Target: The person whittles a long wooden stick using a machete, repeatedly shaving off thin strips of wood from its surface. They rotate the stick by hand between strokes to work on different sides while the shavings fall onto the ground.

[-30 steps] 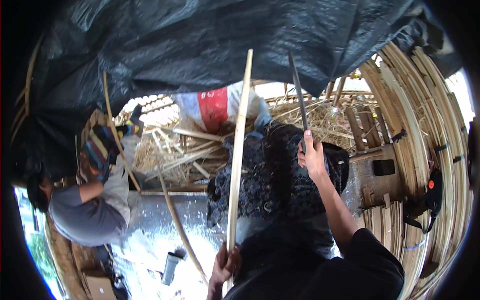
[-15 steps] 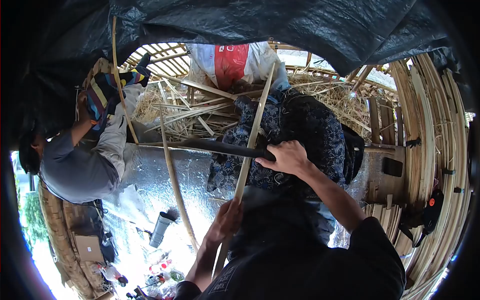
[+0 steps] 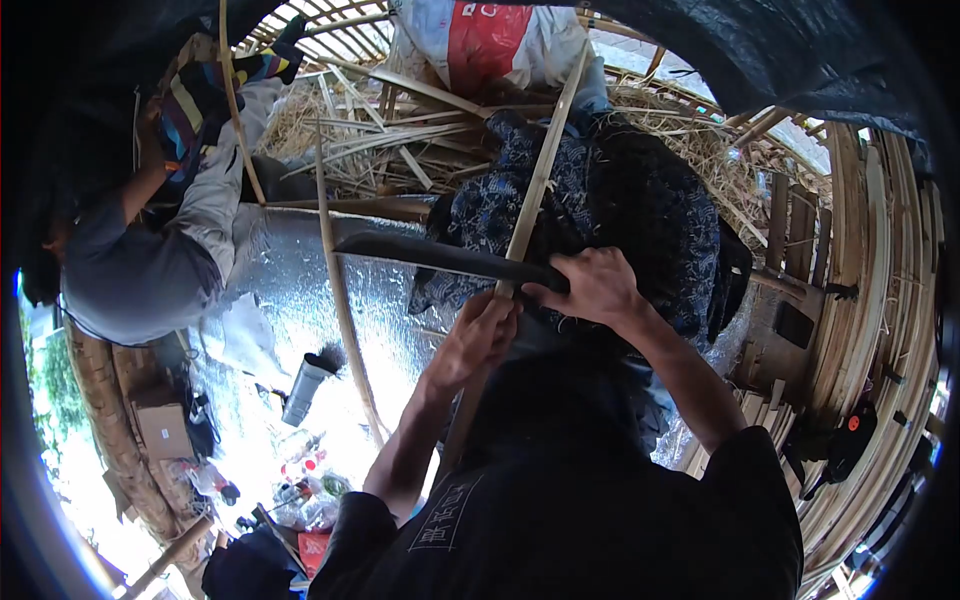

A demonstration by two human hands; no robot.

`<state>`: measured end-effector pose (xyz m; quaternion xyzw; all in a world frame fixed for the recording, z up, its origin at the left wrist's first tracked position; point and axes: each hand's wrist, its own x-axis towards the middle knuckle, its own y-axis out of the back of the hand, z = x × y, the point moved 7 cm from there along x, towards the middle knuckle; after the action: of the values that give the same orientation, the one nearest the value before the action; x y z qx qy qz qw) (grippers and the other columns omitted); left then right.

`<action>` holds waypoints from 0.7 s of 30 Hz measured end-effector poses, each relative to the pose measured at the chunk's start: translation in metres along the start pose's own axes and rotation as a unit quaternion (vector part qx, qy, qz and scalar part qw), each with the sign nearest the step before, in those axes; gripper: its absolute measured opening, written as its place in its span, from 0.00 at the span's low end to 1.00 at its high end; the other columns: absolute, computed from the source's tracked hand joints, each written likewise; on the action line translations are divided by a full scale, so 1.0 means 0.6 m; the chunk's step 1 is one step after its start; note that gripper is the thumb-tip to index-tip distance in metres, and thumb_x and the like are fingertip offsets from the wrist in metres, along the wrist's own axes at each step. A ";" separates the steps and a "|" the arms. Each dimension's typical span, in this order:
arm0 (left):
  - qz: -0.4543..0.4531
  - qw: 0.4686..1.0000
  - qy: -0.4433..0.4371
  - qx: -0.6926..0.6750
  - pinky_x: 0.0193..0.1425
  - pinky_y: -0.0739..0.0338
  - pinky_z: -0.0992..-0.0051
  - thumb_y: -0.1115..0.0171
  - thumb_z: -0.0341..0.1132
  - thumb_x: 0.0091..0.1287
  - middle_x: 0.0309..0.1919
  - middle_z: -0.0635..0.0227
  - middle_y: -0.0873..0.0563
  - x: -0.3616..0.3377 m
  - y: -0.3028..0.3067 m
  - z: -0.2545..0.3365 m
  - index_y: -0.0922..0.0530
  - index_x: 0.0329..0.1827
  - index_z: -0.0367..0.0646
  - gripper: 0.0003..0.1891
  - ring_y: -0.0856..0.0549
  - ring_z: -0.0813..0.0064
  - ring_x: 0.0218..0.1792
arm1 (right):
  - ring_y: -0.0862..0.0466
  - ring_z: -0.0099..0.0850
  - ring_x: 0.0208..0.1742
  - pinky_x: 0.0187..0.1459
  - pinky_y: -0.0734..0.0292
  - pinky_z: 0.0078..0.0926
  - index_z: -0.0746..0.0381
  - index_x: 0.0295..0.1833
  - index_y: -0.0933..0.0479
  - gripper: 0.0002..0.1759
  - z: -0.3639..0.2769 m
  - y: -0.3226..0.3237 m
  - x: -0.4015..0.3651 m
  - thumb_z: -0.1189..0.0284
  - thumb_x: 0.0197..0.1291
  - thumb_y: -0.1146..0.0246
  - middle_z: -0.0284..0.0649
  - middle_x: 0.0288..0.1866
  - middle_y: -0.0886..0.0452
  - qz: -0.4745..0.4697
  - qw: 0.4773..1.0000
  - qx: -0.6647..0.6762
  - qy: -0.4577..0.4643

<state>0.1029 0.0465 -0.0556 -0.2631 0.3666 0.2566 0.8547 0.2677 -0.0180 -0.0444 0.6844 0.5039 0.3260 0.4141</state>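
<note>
A long bamboo strip (image 3: 540, 185) runs from the sack at the back down toward my body, tilted over my lap. My left hand (image 3: 478, 338) is closed around it, just below the crossing blade. In my right hand (image 3: 600, 285) is the handle of a machete (image 3: 430, 254), whose dark blade points left and lies across the strip. The blade's tip overlaps a second, thinner bamboo strip (image 3: 335, 240) to the left. Beneath the machete and strip, a dark blue patterned cloth (image 3: 640, 195) covers my lap.
At the left a person (image 3: 140, 270) sits with a striped cloth and a bamboo rod (image 3: 232, 110). Bamboo shavings (image 3: 380, 145) pile up ahead, before a white and red sack (image 3: 485, 45). A dark cylinder (image 3: 308, 388) lies on the shiny floor sheet. Long bamboo strips (image 3: 860, 260) stack at the right.
My left hand has moved up the bamboo strip, close under the machete. The blade is nearer my body against the surroundings. The view has tilted down.
</note>
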 end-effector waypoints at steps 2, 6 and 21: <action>-0.040 0.999 -0.020 -0.012 0.20 0.45 0.83 0.50 0.45 0.80 0.22 0.83 0.36 0.004 -0.015 0.020 0.25 0.45 0.44 0.14 0.38 0.91 0.17 | 0.14 0.41 0.21 0.27 0.19 0.39 0.59 0.28 0.19 0.34 0.000 -0.010 -0.002 0.35 0.58 0.36 0.42 0.17 0.19 -0.010 1.000 0.011 -0.014; -0.062 0.994 -0.085 0.020 0.19 0.46 0.82 0.51 0.50 0.81 0.21 0.83 0.37 0.021 -0.025 0.031 0.25 0.44 0.44 0.18 0.39 0.90 0.17 | 0.13 0.43 0.23 0.29 0.17 0.41 0.58 0.29 0.19 0.33 0.013 -0.017 -0.004 0.36 0.57 0.35 0.42 0.17 0.19 -0.016 0.998 0.019 -0.059; 0.105 0.990 0.005 0.096 0.24 0.39 0.78 0.52 0.48 0.82 0.23 0.73 0.29 -0.097 0.013 -0.031 0.25 0.41 0.41 0.19 0.32 0.82 0.22 | 0.13 0.38 0.22 0.31 0.18 0.38 0.54 0.33 0.18 0.38 -0.017 -0.043 -0.027 0.26 0.54 0.42 0.37 0.18 0.18 -0.056 0.997 -0.041 -0.023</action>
<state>0.0539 0.0261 -0.0241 -0.1412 0.4192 0.3071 0.8426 0.2434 -0.0273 -0.0633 0.6451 0.5180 0.3063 0.4708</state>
